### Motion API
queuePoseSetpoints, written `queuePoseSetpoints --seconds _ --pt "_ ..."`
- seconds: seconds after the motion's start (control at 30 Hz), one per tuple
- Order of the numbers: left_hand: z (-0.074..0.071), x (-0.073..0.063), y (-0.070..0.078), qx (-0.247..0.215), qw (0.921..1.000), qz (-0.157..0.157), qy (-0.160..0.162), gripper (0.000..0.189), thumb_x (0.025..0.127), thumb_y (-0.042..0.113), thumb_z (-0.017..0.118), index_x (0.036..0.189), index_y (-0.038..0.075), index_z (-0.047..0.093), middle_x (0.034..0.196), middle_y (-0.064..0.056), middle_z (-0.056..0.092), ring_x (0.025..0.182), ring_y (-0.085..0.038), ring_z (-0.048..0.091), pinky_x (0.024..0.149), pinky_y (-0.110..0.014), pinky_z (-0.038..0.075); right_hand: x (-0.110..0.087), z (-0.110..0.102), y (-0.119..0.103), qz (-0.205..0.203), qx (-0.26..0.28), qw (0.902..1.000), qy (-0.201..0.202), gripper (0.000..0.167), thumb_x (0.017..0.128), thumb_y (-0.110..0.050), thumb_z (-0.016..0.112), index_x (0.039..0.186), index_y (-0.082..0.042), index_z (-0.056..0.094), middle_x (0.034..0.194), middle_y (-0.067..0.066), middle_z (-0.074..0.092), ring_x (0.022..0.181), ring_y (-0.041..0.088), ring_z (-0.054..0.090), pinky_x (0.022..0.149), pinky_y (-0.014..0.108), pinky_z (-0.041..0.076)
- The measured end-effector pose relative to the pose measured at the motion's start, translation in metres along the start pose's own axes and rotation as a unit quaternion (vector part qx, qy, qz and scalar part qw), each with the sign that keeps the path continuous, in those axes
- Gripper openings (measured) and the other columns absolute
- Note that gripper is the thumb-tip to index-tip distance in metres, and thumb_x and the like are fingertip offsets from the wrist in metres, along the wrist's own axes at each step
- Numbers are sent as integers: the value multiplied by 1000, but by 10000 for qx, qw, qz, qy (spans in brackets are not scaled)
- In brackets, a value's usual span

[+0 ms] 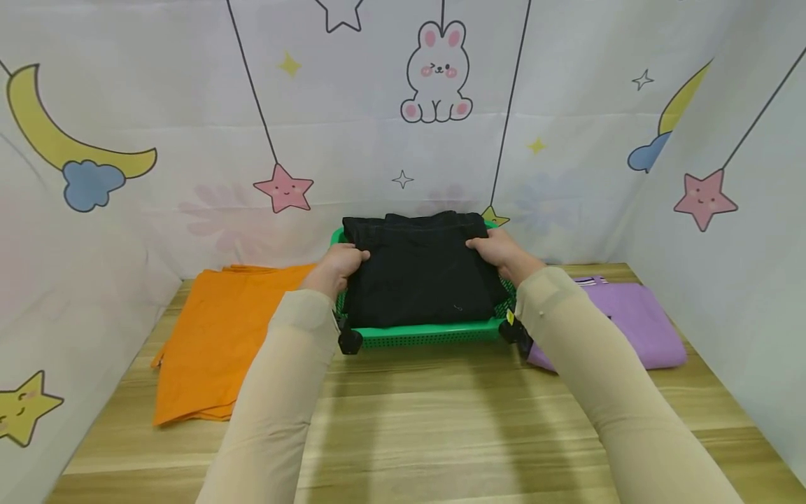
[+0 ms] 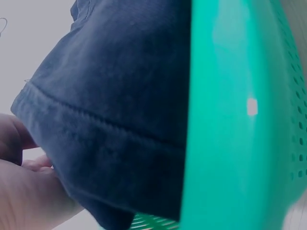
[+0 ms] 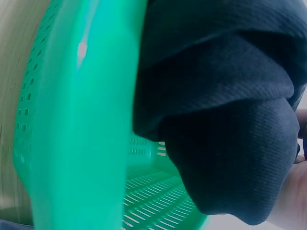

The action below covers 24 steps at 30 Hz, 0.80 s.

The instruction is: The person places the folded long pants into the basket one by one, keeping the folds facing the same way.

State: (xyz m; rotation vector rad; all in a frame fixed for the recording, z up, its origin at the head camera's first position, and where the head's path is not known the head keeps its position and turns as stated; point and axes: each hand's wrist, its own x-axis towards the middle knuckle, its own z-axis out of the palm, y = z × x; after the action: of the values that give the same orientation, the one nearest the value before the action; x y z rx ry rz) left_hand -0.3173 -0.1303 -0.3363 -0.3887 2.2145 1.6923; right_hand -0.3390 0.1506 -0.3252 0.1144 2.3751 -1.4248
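Black cloth: a folded, black woven garment with a stitched hem (image 1: pixel 422 273) is held at the mouth of the basket, spanning most of its width; whether its underside touches the basket floor, I cannot tell.
Left hand: the person's left hand (image 1: pixel 336 266) grips the garment's left edge, thumb on top.
Right hand: the person's right hand (image 1: pixel 502 253) grips its right edge, toward the far corner.
Basket: a green, perforated plastic basket (image 1: pixel 428 334) stands at the far middle of the pale wood-grain table (image 1: pixel 434 434).
Left side: a folded, bright orange cloth (image 1: pixel 214 343) lies partly behind the left sleeve.
Right side: a folded purple cloth (image 1: pixel 648 325) lies partly behind the right sleeve.
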Motion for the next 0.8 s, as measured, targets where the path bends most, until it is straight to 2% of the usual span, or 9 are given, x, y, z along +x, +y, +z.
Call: queuePoseSetpoints --seconds 0.17,0.5,0.8 --pt "-1 0 0 138 9999 -1 -72 56 100 15 44 150 6 22 156 -12 21 137 -29 31 114 -43 29 1 0 0 22 21 10000 -49 62 101 -24 41 151 -1 11 150 21 29 128 35 43 104 46 41" --pt "-2 0 -2 130 9998 58 -171 55 100 11 41 150 6 21 157 -12 18 130 -30 38 109 -40 36 1 1 1 146 -193 9996 -132 66 101 -23 40 151 -1 3 154 21 18 133 35 37 105 46 39" --pt "-2 0 -2 89 9993 98 -352 54 100 8 40 150 2 21 157 -13 17 132 -31 36 110 -42 35 4 2 2 270 -217 9992 -174 66 101 -21 39 151 0 2 155 21 15 134 35 36 106 46 38"
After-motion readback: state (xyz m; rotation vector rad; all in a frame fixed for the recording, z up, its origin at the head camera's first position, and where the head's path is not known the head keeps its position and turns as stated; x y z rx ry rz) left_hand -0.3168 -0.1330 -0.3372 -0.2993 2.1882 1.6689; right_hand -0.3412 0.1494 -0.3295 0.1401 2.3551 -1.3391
